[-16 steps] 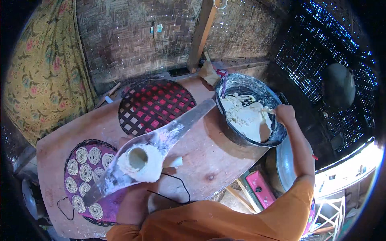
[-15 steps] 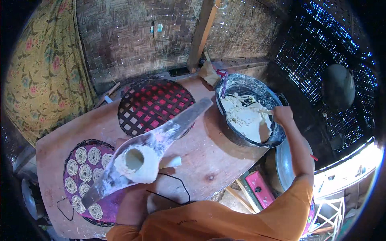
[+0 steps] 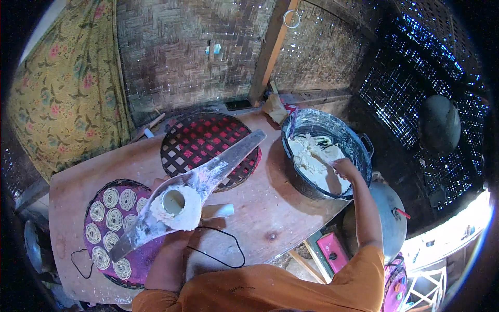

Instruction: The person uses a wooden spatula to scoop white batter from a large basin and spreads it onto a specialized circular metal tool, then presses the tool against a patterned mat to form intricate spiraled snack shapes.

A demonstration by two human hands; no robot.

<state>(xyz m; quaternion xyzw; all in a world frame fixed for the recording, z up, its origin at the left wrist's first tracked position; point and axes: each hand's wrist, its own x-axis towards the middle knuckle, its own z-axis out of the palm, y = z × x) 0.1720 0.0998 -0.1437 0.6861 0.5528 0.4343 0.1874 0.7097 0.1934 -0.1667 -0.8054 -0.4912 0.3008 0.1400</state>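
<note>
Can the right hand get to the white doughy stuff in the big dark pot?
Yes, it looks like it: the right hand is over the open dark pot, close to the white dough, and nothing seems to block it.

Far edge: blocked midway by the lattice tray point(image 3: 200, 138); passable strip left of it, toward the far left corner.
Mid-table point(image 3: 260, 218): open wood between press point(image 3: 205, 184) and pot point(image 3: 338, 127), reachable from the near edge.
Press arms: slant across both trays, hindering a straight pass.
Near side: narrowed by left forearm point(image 3: 169, 257), white tube point(image 3: 222, 209) and black cord point(image 3: 242, 249).
Pot mouth: partly obstructed by the right hand point(image 3: 346, 170).
Left end: mostly filled by the noodle tray point(image 3: 139, 260).
</note>
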